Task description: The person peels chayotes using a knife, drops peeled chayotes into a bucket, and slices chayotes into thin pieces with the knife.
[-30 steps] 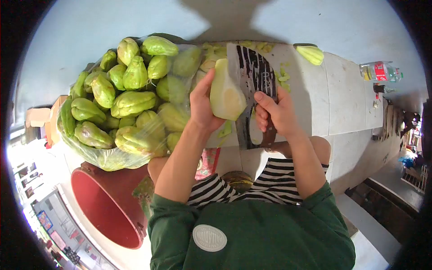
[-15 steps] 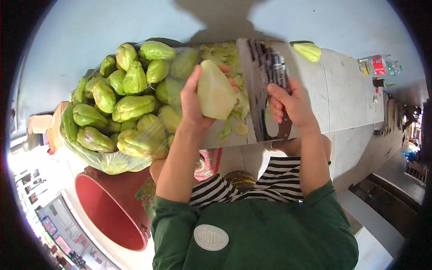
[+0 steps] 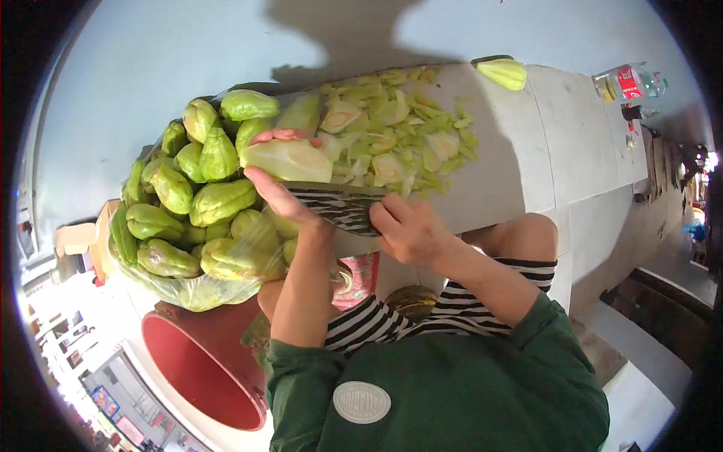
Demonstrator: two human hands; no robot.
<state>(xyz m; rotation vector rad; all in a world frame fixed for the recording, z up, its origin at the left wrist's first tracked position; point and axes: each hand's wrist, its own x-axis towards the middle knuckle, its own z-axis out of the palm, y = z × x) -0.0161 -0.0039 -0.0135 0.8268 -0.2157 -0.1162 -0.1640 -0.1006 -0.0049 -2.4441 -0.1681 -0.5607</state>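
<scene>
While the right hand (image 3: 410, 230) is gripping the knife (image 3: 339, 205), the left hand (image 3: 285, 197) is holding the peeled chayote (image 3: 290, 162).

Left: closing around the chayote, thumb showing on the near side, fingertips on the far side; the palm is hiding behind the fruit. The chayote is lying on its side in the grip, in front of the bag's edge in view. Whether it is touching the bag: can't tell.

Right: fingers curling in a fist, covering the handle. The broad, dark-streaked blade is running across toward the left wrist, just beside the chayote. Its far end is going behind the left hand; blade-to-fruit contact is not reading clearly.

Clear plastic bag (image 3: 197, 294) is bulging with unpeeled chayotes (image 3: 226, 202); wrinkled film is blurring those near the fold, lower ones are hiding. Peelings (image 3: 452, 147) are covering part of the tiled ledge (image 3: 576, 143). Pale green chayote (image 3: 503, 74) is resting by the wall, plastic bottle (image 3: 629, 83) farther right. Red bucket (image 3: 203, 369) is sitting below the bag. Legs are partly blocking a red patterned item (image 3: 360, 280); can't make out what it is.
</scene>
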